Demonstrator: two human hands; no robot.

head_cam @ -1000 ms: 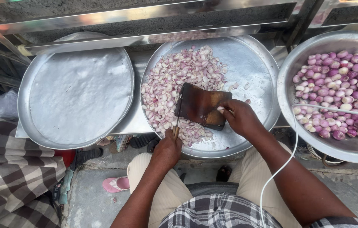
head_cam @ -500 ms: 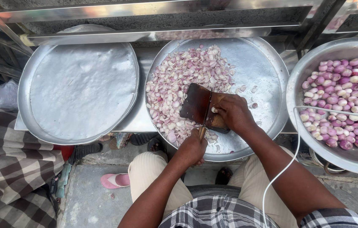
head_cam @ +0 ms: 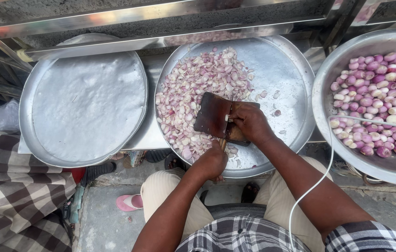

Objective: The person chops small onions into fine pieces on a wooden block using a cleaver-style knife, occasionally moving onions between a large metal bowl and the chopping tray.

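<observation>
**Cutting shallots on the board**

Your left hand [head_cam: 213,161] is closed around a knife [head_cam: 226,133] handle at the near edge of the board [head_cam: 214,115]. Your right hand [head_cam: 250,122] rests on the board, fingers curled, pinching a shallot piece [head_cam: 229,118] against the blade. The board sits in the middle tray [head_cam: 291,79], sliced shallots [head_cam: 198,88] heaped left of it.
</observation>
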